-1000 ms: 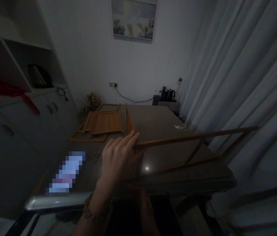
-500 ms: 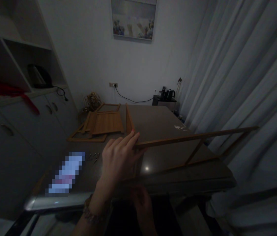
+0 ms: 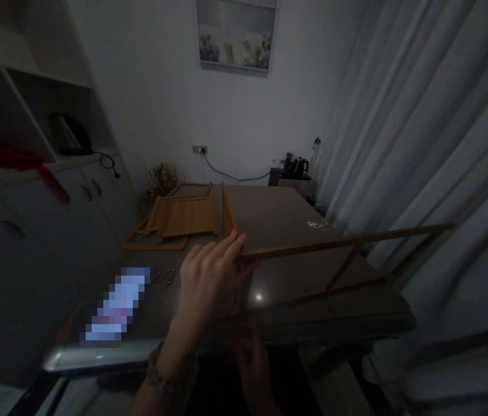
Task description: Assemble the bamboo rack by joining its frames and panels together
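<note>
My left hand (image 3: 209, 274) is closed around the near corner of a wooden frame (image 3: 304, 249), where a long rail meets an upright wooden panel (image 3: 227, 212). The frame stands on its edge along the table's front and reaches far to the right. Low at the table's front edge is my right hand (image 3: 250, 352), dim and partly in shadow, below the frame's corner. Its fingers are curled, and whatever they may hold cannot be made out. Several small metal screws (image 3: 168, 277) lie on the table left of my left hand.
Flat wooden panels (image 3: 187, 216) are stacked at the table's back left. A pixelated bright rectangle (image 3: 118, 306) is near the front left. Small white pieces (image 3: 316, 224) lie to the right on the dark table (image 3: 265, 202). Curtains (image 3: 421, 144) hang on the right.
My right hand's fingers have shifted slightly at the table's edge. My left hand and the wooden frame have stayed practically where they were.
</note>
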